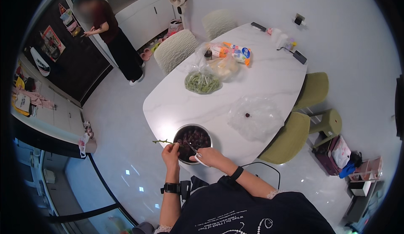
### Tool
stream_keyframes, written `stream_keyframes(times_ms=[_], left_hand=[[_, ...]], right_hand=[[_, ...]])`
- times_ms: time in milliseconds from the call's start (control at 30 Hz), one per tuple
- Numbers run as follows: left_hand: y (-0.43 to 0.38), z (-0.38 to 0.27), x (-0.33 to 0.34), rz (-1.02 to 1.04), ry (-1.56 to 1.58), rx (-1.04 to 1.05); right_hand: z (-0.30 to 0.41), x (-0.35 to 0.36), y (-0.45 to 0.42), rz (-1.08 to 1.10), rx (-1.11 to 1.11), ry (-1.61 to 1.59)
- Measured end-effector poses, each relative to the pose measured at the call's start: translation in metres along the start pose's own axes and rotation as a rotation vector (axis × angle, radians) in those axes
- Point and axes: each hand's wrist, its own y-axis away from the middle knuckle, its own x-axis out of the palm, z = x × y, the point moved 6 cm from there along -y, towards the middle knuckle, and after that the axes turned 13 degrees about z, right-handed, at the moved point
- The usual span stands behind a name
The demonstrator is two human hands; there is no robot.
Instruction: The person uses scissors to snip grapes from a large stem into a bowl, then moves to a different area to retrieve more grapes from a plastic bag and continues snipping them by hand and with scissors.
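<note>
A round metal bowl [209, 133] full of dark red grapes [193, 137] stands at the near end of the white table. Over its left rim, my left hand [170, 153] pinches a green grape stem [161, 141], whose bare end sticks out to the left. My right hand [210, 157] grips white-handled scissors [199, 159], their blades pointing over the grapes towards the stem. Whether the blades touch anything is too small to tell. Right of the bowl, one dark grape [247, 115] lies on a crumpled clear plastic bag [257, 122].
Farther along the marble-patterned table [170, 103] lie a bag of green beans [202, 82], another clear bag [224, 67] and an orange-white package [241, 54]. Green chairs [288, 139] line the right side. A cable [268, 163] curves by the near edge. A person [112, 38] stands at the upper left.
</note>
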Motion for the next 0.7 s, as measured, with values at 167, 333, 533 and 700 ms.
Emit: stream_keyframes(times_ms=[167, 333, 533, 700], left_hand=[[0.002, -0.001, 0.006, -0.02, 0.097, -0.04], [0.0, -0.004, 0.003, 0.039, 0.103, -0.013], [0.001, -0.005, 0.005, 0.045, 0.121, 0.024], [-0.002, -0.003, 0.004, 0.065, 0.136, 0.081]], right_hand=[[0.0, 0.003, 0.0, 0.004, -0.027, -0.038], [-0.001, 0.004, -0.001, 0.046, -0.005, -0.036], [-0.005, 0.004, -0.003, 0.038, 0.012, -0.042], [-0.001, 0.0, 0.0, 0.057, 0.028, -0.055]])
